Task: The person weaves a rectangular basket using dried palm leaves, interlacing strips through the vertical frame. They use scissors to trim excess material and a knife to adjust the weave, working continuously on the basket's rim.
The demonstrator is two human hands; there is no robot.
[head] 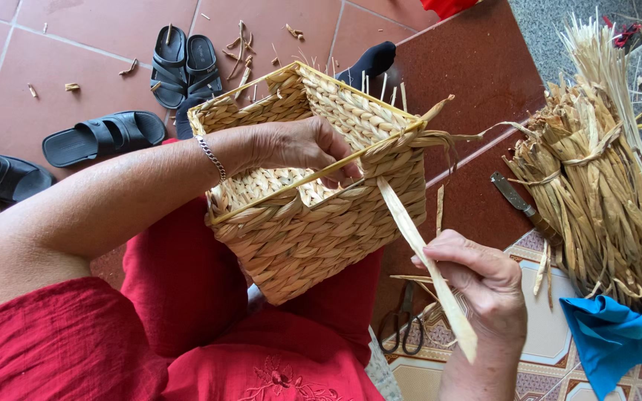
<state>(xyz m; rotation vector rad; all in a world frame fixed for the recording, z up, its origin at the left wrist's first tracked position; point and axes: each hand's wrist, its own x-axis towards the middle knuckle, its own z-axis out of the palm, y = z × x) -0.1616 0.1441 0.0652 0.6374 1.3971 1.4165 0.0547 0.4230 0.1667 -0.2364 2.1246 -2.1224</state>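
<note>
- your left hand (302, 145) reaches over the rim of the woven basket (313, 215), fingers curled and pinching the weave at the near top edge, by the thin yellow rim rod.
- your right hand (481, 278) is closed around a flat pale straw strip (417, 241); the strip runs up from your fist to the basket rim, and its free end sticks out below your hand.
- the two hands are well apart, the strip stretched between basket and right hand.
- the basket rests tilted on your lap, on red cloth (187, 297), its opening turned toward the left hand.
- a bundle of dried straw (596, 200), tied, lies to the right; a knife (518, 200) sits just beside it.
- scissors (403, 327) lie on the patterned floor below the basket, near the right hand.
- a blue cloth (611, 338) lies at the bundle's lower end.
- black sandals (183, 63) stand on the red tiles, upper left.
</note>
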